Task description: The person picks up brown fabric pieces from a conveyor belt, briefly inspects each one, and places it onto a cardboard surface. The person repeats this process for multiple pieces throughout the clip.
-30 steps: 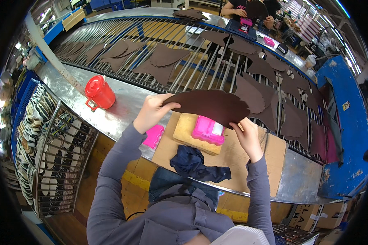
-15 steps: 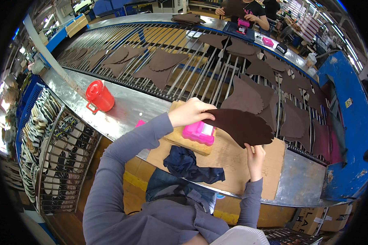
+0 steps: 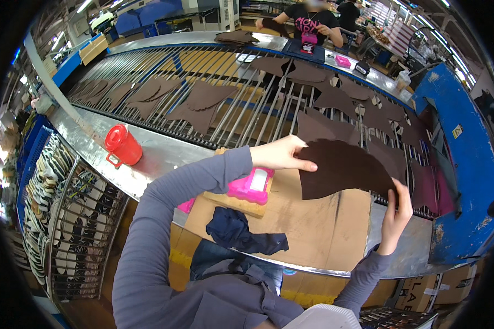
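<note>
A dark brown cut piece of sheet material [image 3: 346,170], curved and scalloped along its far edge, hangs between both hands above the cardboard. My left hand [image 3: 284,154] pinches its left end, thumb on top. At the right end, my right hand [image 3: 396,214] grips the edge between thumb and fingers. Beside my left forearm a bright pink tool with a white label [image 3: 252,185] rests on a tan block [image 3: 240,205]. A crumpled navy cloth [image 3: 241,233] lies nearer to me on the cardboard sheet [image 3: 318,236].
Beyond the metal ledge runs a roller conveyor [image 3: 247,104] carrying several brown pieces [image 3: 202,101]. A red lidded container [image 3: 123,145] stands left. A blue machine housing [image 3: 458,164] bounds the right; a wire cart of shoe soles [image 3: 82,225] stands lower left. A co-worker [image 3: 307,27] is across the conveyor.
Both hands have carried the brown piece to the right. It has been turned, so its scalloped edge now faces away from me. My right hand has moved up and right.
</note>
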Motion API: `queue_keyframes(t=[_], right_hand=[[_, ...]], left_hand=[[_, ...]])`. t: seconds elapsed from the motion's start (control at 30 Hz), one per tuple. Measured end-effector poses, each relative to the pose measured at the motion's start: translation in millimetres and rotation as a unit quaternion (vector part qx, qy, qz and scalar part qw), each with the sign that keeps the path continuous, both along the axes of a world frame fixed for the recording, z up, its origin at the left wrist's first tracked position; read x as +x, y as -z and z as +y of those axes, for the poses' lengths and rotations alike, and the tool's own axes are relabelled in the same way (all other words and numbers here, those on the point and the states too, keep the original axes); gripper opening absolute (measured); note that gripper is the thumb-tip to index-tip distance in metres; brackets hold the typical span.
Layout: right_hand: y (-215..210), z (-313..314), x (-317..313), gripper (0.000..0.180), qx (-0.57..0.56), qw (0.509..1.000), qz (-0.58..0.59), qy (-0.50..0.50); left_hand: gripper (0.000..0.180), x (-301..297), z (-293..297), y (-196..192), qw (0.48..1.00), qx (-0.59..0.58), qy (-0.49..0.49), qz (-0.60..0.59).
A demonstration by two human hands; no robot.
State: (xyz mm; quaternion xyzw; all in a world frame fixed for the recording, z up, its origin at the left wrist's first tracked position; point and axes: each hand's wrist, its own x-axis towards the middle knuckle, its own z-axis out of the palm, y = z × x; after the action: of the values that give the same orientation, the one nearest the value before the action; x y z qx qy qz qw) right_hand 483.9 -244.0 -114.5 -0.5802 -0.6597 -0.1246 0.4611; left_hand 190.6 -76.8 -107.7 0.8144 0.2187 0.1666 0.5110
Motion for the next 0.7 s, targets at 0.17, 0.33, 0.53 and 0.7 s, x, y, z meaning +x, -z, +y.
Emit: queue_keyframes(t=[0.17,0.33,0.53,0.7], right_hand=[[-55,52,-25,0.041,0.007,0.988,-0.15,0.046],[-39,63,-40,0.044,0.036,0.998,-0.047,-0.012],[42,36,-30,0.033,-0.102,0.992,0.01,0.068],[80,9,-17,0.028,-0.174,0.968,0.105,0.15]], left_hand=[[0.045,-3,52,14,0.958,-0.159,-0.119,-0.207],[0.05,-50,138,60,0.89,-0.301,-0.193,-0.283],[0.041,-99,227,161,0.861,-0.364,-0.252,-0.252],[0.037,-101,249,214,0.839,-0.399,-0.31,-0.203]])
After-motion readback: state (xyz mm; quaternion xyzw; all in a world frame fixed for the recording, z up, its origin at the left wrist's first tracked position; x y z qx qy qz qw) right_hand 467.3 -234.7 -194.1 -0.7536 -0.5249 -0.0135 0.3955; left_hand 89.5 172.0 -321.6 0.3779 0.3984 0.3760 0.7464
